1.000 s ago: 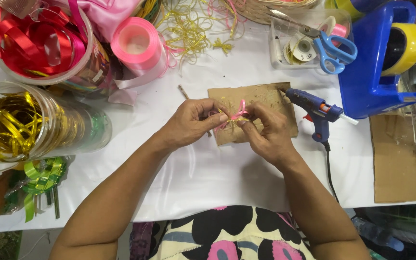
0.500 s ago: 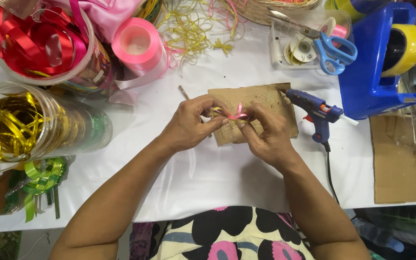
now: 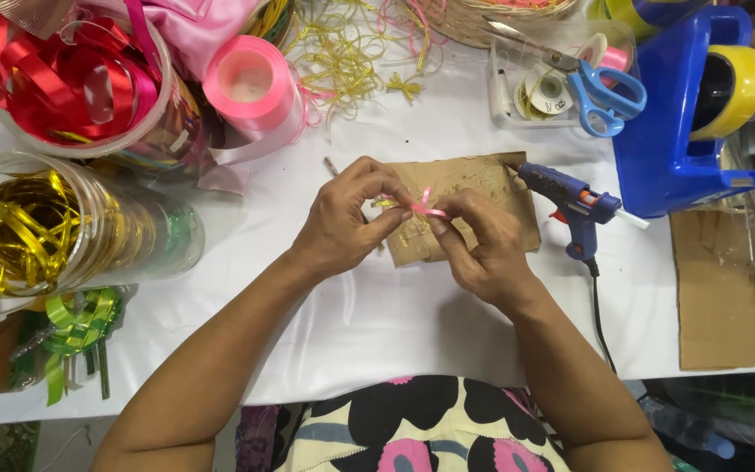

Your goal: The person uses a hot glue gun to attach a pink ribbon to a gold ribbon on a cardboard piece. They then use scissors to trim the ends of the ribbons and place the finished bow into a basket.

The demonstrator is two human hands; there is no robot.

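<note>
Both hands are pinching now, the left hand (image 3: 342, 218) and right hand (image 3: 478, 249) closing their fingers (image 3: 395, 203) tighter than a moment ago on the thin pink ribbon bow (image 3: 425, 208), just above the brown cardboard scrap (image 3: 482, 183), so the knot's probably cinching up.

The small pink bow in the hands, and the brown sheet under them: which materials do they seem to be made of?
The pink bow looks like thin glossy ribbon, likely plastic or satin: it shines and curls. The brown sheet looks like matte cardboard, with rough edges and dried glue marks. Both the left hand and the right hand pinch the bow.
</note>
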